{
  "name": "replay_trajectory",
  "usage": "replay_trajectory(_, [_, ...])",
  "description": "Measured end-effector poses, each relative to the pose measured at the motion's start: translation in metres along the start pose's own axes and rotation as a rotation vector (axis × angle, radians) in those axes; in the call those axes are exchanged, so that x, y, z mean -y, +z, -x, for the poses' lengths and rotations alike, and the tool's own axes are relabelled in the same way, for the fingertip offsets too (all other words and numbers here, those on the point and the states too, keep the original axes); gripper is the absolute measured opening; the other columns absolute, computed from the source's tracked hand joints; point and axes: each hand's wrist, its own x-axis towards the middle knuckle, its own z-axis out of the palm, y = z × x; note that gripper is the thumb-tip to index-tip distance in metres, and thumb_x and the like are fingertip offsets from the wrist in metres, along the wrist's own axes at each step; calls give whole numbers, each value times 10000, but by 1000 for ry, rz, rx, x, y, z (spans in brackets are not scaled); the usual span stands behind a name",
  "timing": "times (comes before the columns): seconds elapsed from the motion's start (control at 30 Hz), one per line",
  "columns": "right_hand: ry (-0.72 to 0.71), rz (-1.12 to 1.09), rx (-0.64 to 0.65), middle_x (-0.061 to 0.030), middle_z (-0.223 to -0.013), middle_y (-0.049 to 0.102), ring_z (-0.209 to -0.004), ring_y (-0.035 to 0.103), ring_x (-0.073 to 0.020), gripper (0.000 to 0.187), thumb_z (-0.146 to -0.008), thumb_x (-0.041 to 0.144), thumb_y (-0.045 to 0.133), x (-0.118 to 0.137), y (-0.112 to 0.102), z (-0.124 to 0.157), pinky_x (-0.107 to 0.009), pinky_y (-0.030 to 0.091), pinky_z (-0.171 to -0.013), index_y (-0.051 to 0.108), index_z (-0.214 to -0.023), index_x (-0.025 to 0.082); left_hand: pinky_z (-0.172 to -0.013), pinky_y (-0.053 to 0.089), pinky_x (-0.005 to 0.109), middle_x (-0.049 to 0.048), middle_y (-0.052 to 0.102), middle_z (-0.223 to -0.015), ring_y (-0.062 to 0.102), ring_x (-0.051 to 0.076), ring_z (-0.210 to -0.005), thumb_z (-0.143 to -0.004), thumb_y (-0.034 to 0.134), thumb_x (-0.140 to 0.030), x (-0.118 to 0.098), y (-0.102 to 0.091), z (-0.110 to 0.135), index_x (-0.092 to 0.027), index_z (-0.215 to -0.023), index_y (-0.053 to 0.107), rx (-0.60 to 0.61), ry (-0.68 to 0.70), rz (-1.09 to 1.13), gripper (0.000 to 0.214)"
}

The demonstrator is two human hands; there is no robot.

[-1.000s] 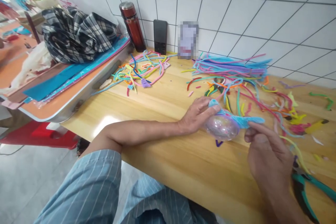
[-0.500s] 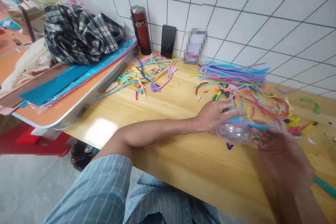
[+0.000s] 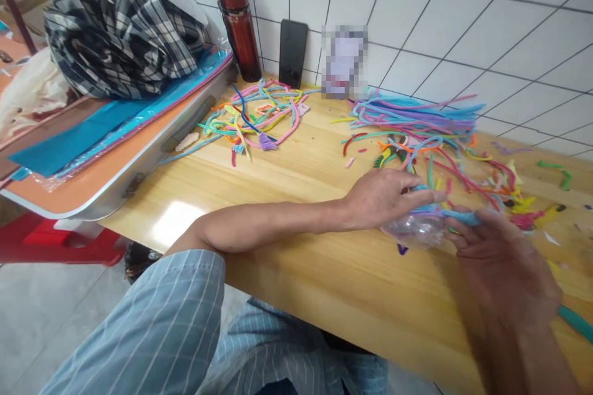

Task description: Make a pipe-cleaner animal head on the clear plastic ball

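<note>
A clear plastic ball (image 3: 417,228) rests on the wooden table (image 3: 296,179) with a light blue pipe cleaner (image 3: 458,216) laid over its top. My left hand (image 3: 384,197) lies over the ball's left side, fingers curled onto it and onto the pipe cleaner's left end. My right hand (image 3: 504,265) is at the ball's right side, thumb and fingers pinched on the pipe cleaner's right end. Part of the ball is hidden under both hands.
Loose pipe cleaners in many colours lie in a heap (image 3: 417,129) behind the hands and a smaller pile (image 3: 259,114) at the back left. A red flask (image 3: 238,28) and a dark phone (image 3: 293,52) stand against the tiled wall. Plaid cloth (image 3: 120,37) lies on a side tray. A teal tool handle (image 3: 574,321) lies at right.
The view has shifted a little. My right hand has drawn the pipe cleaner's end across the ball and lower. My left hand has stayed on the ball.
</note>
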Motion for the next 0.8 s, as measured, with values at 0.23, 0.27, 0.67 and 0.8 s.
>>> replay_trajectory(0.23, [-46,29,56,-85,-921,834,-674,713,-204,367,-737,544,871,7,1,1,-338,530,-559,892,-1006,295,-626,270,295,-34,447,-632,420,121,-657,-1027,588,-566,-4,3,5,-193,-647,516,2,5,-32,537])
replay_trajectory(0.27, [-67,41,49,-73,-897,815,-626,661,-180,380,-722,509,889,8,3,2,-317,479,-526,893,-1038,297,-628,271,294,-36,448,-638,419,118,-660,-1025,592,-589,-4,4,5,-191,-662,541,-6,-9,-26,541])
replay_trajectory(0.67, [-24,414,-4,-98,-1205,807,-1164,726,-340,568,-744,625,887,-26,-5,-5,-506,590,-1015,827,-1188,275,-1011,547,417,89,688,-1190,634,263,-1138,-778,872,-734,33,26,6,-201,-1284,662,-49,-64,-125,764])
replay_trajectory(0.8, [68,503,-61,-76,-1177,844,-1159,759,-388,544,-685,667,898,-22,-2,2,-540,632,-1024,857,-1090,305,-1220,497,467,147,625,-1470,573,311,-1406,-790,880,-730,47,34,7,-209,-1222,654,-38,-7,-95,713])
